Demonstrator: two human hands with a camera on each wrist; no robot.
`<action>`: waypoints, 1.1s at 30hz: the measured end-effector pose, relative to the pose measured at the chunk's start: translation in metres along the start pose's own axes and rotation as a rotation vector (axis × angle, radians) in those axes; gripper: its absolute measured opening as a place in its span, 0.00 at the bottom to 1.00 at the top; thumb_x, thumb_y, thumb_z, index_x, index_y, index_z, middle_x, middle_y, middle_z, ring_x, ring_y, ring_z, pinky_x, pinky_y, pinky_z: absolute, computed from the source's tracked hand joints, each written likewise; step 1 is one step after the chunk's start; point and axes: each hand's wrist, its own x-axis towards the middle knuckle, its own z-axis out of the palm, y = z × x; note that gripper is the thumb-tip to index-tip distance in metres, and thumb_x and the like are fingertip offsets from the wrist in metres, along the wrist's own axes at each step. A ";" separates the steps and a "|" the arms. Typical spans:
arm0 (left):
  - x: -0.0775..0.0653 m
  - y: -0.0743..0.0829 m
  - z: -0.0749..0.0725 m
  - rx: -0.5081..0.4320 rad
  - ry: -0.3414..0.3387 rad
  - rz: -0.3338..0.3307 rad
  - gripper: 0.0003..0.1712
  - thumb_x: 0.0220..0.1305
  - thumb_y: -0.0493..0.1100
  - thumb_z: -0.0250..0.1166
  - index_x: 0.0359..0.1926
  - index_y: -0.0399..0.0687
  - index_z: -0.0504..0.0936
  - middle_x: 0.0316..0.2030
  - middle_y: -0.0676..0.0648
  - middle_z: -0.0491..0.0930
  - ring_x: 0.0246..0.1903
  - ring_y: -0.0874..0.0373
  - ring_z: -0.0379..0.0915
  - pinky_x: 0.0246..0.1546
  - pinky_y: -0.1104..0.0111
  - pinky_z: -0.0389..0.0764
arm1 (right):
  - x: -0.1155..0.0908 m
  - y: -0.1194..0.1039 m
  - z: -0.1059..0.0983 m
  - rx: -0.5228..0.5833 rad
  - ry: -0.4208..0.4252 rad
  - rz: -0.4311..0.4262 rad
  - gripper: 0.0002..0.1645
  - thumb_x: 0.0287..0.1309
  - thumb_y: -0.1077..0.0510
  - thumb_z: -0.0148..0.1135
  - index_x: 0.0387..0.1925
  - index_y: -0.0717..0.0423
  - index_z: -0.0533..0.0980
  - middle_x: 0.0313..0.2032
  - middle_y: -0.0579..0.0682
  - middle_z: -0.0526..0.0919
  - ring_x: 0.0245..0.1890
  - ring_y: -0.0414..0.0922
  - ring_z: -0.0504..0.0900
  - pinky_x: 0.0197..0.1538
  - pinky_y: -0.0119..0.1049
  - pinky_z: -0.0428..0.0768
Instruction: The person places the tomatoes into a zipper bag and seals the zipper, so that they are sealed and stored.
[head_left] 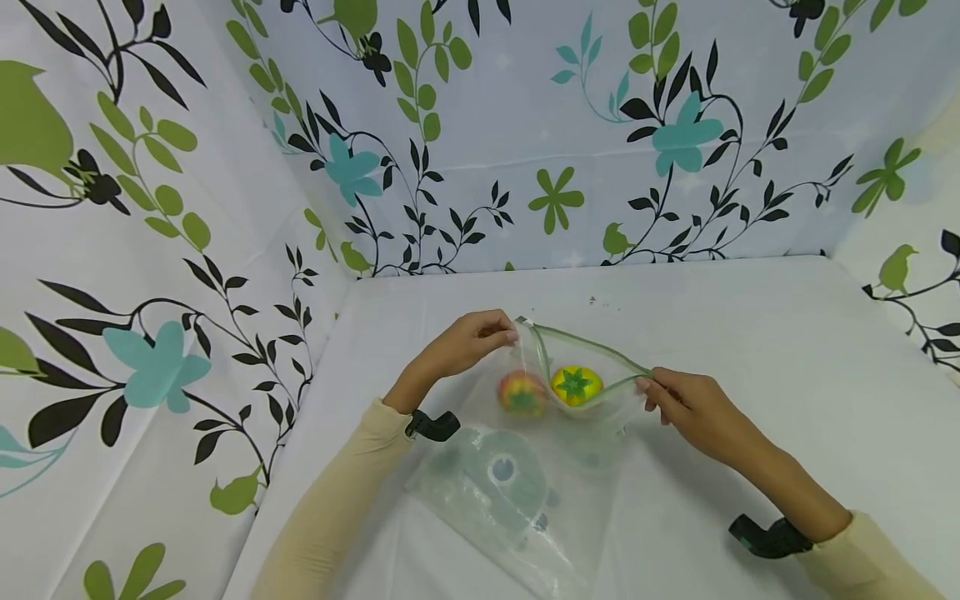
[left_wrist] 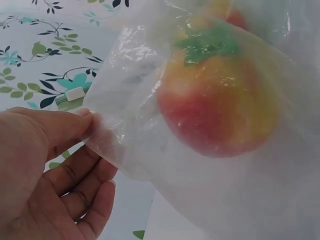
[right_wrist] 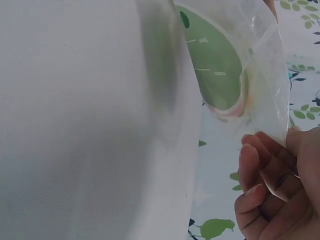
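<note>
A translucent zip bag with a green zip edge is held up between both hands, its mouth spread apart. My left hand pinches the bag's upper left corner, beside a small white slider. At the right end of the mouth, my right hand pinches the edge between thumb and fingers. A yellow toy fruit with a green leafy top shows through the mouth. Beside it, a red-and-yellow toy fruit with a green top is seen blurred through the plastic.
The bag hangs over a white-covered table. A pale green print covers its lower front. Leaf-patterned cloth walls stand behind and to the left. Dark wrist camera mounts sit on both forearms.
</note>
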 end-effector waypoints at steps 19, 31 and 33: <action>-0.028 -0.013 -0.003 -0.257 0.162 -0.049 0.09 0.80 0.41 0.60 0.46 0.40 0.83 0.43 0.45 0.83 0.47 0.56 0.80 0.64 0.48 0.77 | 0.003 0.014 -0.006 0.039 0.203 -0.048 0.12 0.80 0.56 0.57 0.35 0.46 0.81 0.21 0.42 0.77 0.21 0.39 0.68 0.22 0.32 0.68; -0.028 -0.016 0.003 -0.282 0.189 -0.025 0.10 0.80 0.41 0.60 0.46 0.38 0.82 0.44 0.45 0.83 0.48 0.55 0.80 0.60 0.61 0.79 | 0.010 0.004 -0.005 0.034 0.226 -0.011 0.10 0.78 0.54 0.60 0.37 0.50 0.82 0.24 0.44 0.79 0.22 0.39 0.68 0.23 0.33 0.68; -0.031 -0.018 0.003 -0.278 0.210 -0.045 0.11 0.81 0.42 0.60 0.46 0.38 0.81 0.44 0.44 0.83 0.48 0.56 0.79 0.61 0.58 0.79 | 0.010 0.005 -0.006 0.026 0.234 0.009 0.12 0.79 0.53 0.59 0.37 0.51 0.82 0.24 0.45 0.79 0.21 0.39 0.67 0.23 0.33 0.67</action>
